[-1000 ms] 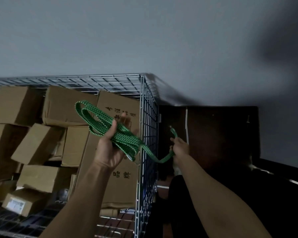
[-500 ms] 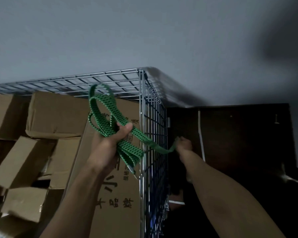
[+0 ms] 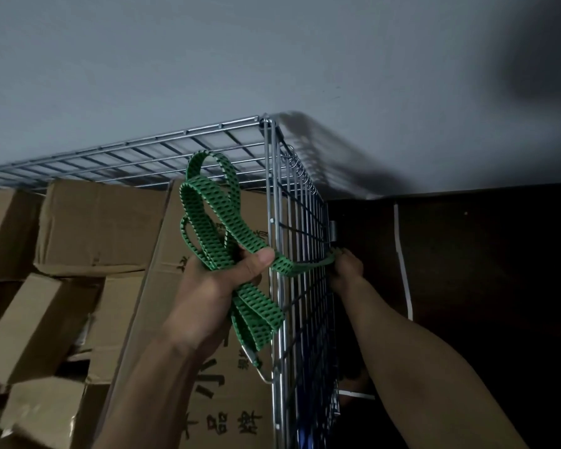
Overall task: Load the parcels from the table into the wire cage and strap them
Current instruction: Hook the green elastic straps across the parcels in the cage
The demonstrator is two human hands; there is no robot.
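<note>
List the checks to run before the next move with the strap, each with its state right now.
1. Visible parcels inside the wire cage: ok, stacked under its top grid.
2. Looped green strap gripped by the left hand: ok.
3. Strap's far end held by the right hand at the cage's side panel: ok.
4. That end hooked onto a wire: cannot tell, the hand hides it.
5. The metal hook dangling under the left hand, free of the cage wires: cannot tell.

strap point(image 3: 259, 311) end hidden, parcels point(image 3: 101, 222) cropped left
</note>
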